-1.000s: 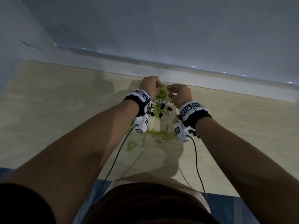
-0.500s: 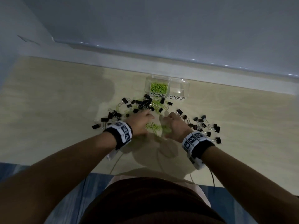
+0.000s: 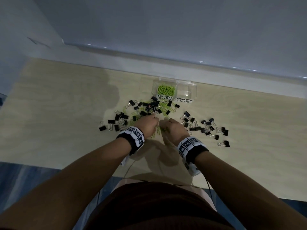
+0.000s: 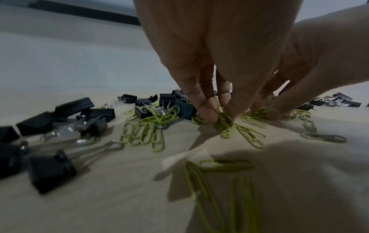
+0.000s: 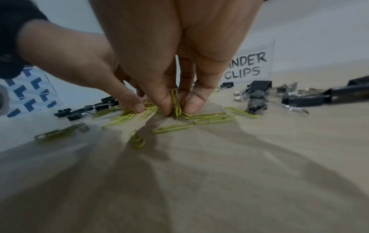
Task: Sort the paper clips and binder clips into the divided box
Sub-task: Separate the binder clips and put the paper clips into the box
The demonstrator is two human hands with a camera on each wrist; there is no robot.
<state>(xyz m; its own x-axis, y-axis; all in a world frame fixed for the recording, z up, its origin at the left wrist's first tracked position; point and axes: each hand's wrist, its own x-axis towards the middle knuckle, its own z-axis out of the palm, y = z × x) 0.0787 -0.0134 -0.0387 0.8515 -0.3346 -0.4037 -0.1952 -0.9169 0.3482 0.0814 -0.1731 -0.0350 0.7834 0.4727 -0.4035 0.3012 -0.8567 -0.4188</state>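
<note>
A clear divided box (image 3: pixel 186 87) stands at the table's far edge. Its left half, labelled PAPER CLIPS, holds green paper clips (image 3: pixel 166 89); the BINDER CLIPS half (image 3: pixel 187 92) looks bare inside. Black binder clips (image 3: pixel 142 108) and green paper clips lie scattered before it. My left hand (image 3: pixel 148 124) pinches a bunch of green paper clips (image 4: pixel 225 124) against the table. Beside it my right hand (image 3: pixel 173 130) pinches another bunch of paper clips (image 5: pixel 176 104) between thumb and fingers.
More binder clips (image 3: pixel 209 128) spread to the right of my hands, others (image 3: pixel 116 124) to the left. Loose paper clips (image 4: pixel 211 178) lie under my wrists. Cables run off the near table edge (image 3: pixel 149 177). A wall runs behind the box.
A second ago both hands were over the box's paper clip half. They came back toward me and down onto the loose pile, where each now pinches paper clips.
</note>
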